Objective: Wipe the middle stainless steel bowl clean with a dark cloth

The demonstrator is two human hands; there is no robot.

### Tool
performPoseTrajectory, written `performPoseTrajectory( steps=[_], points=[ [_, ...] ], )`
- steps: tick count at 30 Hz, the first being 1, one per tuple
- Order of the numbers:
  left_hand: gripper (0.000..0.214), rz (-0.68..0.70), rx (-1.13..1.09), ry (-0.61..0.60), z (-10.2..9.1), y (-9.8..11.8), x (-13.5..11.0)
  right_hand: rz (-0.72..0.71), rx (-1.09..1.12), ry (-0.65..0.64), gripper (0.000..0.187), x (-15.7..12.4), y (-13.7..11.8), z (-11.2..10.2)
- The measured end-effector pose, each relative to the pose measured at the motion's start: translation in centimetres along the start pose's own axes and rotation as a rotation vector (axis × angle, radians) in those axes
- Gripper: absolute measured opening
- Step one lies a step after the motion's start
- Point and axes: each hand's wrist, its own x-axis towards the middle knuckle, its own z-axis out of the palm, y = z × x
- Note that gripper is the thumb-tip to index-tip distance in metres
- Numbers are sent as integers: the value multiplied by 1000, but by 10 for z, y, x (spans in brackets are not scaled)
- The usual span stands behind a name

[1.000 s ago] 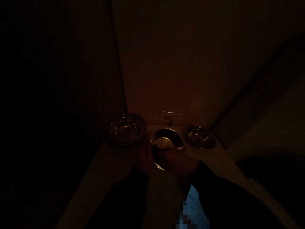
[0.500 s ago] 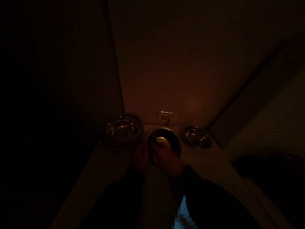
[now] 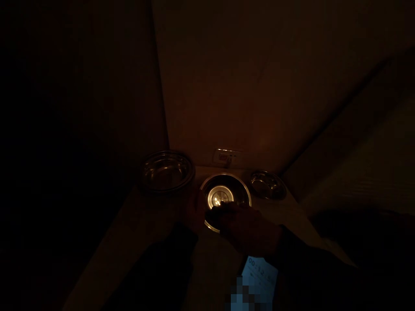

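In dim light, a round steel bowl (image 3: 227,183) stands on the wooden tabletop, its shiny inside facing up. My left hand (image 3: 194,211) is at its left side, fingers closed on the rim. Over the bowl's near right part reaches my right hand (image 3: 246,226), curled round a small dark thing (image 3: 215,214) that touches the inner wall. Whether that is a cloth or a scrubber is too dark to tell. Much of the bowl's near wall is hidden behind my right hand.
A wider steel bowl (image 3: 167,190) stands at the back left, and a smaller steel bowl (image 3: 267,185) at the back right. A socket plate (image 3: 227,155) is on the wall behind. Near my right forearm lies a lit phone (image 3: 259,276) with timer digits.
My right hand has moved from the bowl's left inner wall toward the near right, uncovering the bright bottom. The bowl looks tilted slightly differently. More of the phone shows.
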Motion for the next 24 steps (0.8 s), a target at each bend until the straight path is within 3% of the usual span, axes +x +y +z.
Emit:
performPoseTrajectory(
  steps=[3, 8, 10, 13, 15, 20, 24],
  points=[
    [37, -13, 30, 15, 0, 1, -1, -41, 130, 30, 29, 8, -3, 7],
    [35, 22, 73, 56, -2, 0, -1, -78, 362, 241, 41, 21, -10, 21],
    [36, 67, 68, 55, -2, -1, -1, -116, 394, 210, 41, 16, -5, 20],
    [37, 111, 61, 16, -2, -2, -2, -167, 368, 84, 41, 1, 8, 10],
    [37, 116, 51, 9, -1, -2, -2, -177, 338, 65, 45, -6, 16, 6],
    [35, 110, 23, 32, 2, -3, -2, -92, 175, 164, 36, -4, 11, 24],
    [36, 74, 19, 31, 3, -4, -2, -90, 196, 291, 39, 11, -5, 44]
  ],
)
